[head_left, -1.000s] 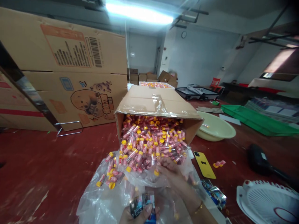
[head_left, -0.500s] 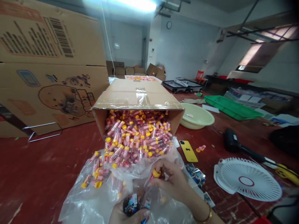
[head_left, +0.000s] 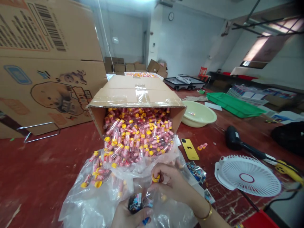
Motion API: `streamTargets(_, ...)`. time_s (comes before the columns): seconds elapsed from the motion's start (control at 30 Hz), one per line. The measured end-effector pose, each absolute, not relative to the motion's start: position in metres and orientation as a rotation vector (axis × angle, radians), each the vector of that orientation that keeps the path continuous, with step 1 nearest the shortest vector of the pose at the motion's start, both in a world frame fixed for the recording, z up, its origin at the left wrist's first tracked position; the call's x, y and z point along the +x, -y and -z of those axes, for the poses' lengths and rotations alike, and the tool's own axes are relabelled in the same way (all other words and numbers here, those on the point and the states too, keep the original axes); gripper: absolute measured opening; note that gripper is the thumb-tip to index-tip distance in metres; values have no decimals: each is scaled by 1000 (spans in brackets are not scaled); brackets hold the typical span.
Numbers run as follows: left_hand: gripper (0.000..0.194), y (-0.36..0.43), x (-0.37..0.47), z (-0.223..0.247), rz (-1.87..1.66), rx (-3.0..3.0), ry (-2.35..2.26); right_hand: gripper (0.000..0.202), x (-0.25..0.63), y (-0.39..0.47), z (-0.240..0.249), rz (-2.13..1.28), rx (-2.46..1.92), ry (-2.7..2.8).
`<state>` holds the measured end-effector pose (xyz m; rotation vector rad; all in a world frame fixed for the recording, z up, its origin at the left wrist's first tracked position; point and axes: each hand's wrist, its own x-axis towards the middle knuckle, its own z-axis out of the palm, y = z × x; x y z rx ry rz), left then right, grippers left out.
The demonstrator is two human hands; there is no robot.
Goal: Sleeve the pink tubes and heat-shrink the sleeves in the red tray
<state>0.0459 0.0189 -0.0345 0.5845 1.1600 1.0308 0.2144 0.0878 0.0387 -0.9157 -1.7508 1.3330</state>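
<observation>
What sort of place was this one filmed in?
Probably a workshop or packing room: an open carton spills yellow-capped tubes, more cartons stand at the back, and a large printed box stands at left.

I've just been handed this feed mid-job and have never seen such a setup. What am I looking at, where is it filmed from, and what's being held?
There's no machine: these are a person's bare hands. Every picture comes from one camera worn on the head, looking forward and down.

The left hand holds a dark printed packet. The right hand pinches a yellow-capped tube, its body mostly hidden by fingers.

Ahead, a box lies with its open side facing the wearer, tubes spilling onto clear plastic. Rightward on the red table are a phone, a bowl and a green tray.
</observation>
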Motion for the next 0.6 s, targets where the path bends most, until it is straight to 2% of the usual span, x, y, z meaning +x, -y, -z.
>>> streamTargets(0.1,39,-20,47,31,-1006,598,-1164,22,215,-88,-43,-1304,-980,1824)
streamTargets(0.3,40,-18,42,23,-983,633,-1132,35,203,-96,-16,-1686,-922,1400)
streamTargets(0.6,48,-29,61,-1,-991,226,-1127,41,203,-53,8,-1607,-906,1375)
